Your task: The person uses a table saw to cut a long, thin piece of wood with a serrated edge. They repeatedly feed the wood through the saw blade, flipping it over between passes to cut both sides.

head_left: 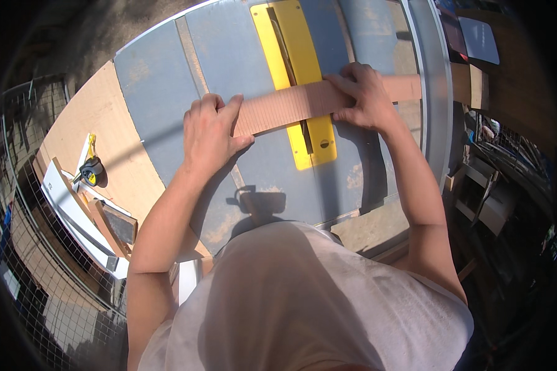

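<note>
A reddish-brown wooden board [284, 106] with many fine parallel grooves across its face lies sideways over the grey table saw top [220, 55]. It crosses the yellow throat plate [321, 133], whose long dark slot shows in front of and behind the board. My left hand [210, 132] grips the board's left end, thumb at the near edge and fingers over the far side. My right hand [365, 96] is closed around the board just right of the plate. Beyond that hand the board runs on to the metal rail at the right. No blade can be made out in the slot.
A pale plywood panel [96, 117] adjoins the saw top on the left, with a black and yellow tape measure [91, 171] on it. Wood offcuts [99, 222] lie nearby. A long metal rail [436, 80] borders the right side. Wire mesh [37, 247] stands at far left.
</note>
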The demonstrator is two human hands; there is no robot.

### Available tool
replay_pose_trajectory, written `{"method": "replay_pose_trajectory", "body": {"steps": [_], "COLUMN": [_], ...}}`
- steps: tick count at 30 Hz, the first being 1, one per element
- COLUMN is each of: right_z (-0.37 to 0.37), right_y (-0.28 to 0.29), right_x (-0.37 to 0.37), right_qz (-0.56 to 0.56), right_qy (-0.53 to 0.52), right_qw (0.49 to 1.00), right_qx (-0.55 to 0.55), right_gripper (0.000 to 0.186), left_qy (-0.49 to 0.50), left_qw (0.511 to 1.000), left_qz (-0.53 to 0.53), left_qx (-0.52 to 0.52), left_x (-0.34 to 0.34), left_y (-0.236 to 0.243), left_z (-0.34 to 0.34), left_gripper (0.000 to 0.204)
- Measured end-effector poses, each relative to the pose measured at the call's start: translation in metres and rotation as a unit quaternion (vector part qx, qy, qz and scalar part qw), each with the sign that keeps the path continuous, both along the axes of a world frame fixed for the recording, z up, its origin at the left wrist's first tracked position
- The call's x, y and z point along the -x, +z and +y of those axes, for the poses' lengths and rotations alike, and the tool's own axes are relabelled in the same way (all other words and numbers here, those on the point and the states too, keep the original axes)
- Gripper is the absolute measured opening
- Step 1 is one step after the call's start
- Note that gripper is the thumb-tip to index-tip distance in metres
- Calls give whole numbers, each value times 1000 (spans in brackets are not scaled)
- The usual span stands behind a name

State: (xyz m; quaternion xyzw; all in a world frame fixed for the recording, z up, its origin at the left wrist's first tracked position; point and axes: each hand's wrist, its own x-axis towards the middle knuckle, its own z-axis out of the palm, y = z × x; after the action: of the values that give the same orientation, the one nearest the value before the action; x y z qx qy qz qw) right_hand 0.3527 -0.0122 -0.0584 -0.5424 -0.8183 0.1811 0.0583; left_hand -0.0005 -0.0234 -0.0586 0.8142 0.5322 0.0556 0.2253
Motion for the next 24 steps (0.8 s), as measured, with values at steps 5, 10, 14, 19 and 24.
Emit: {"method": "replay_pose_trajectory", "body": {"steps": [5, 10, 14, 19, 24], "right_z": [5, 13, 20, 30, 41], "right_y": [1, 5, 8, 13, 11], "right_x": [4, 12, 16, 22, 21], "right_qz": [-24, -60, -71, -71, -98], "right_qy": [-16, -41, -53, -89, -80], "right_qw": [1000, 997, 996, 991, 991], "right_qx": [5, 24, 20, 64, 41], "right_gripper": [90, 87, 79, 81, 80], "left_qy": [-1, 10, 15, 21, 36], "left_qw": [1000, 999, 999, 998, 998], "left_qz": [13, 34, 42, 50, 38], "left_qx": [-10, -10, 8, 11, 23], "left_x": [0, 0, -1, -1, -2], "left_y": [-1, 1, 4, 6, 9], "left_z": [6, 12, 20, 28, 41], "left_gripper": [80, 81, 82, 82, 80]}}
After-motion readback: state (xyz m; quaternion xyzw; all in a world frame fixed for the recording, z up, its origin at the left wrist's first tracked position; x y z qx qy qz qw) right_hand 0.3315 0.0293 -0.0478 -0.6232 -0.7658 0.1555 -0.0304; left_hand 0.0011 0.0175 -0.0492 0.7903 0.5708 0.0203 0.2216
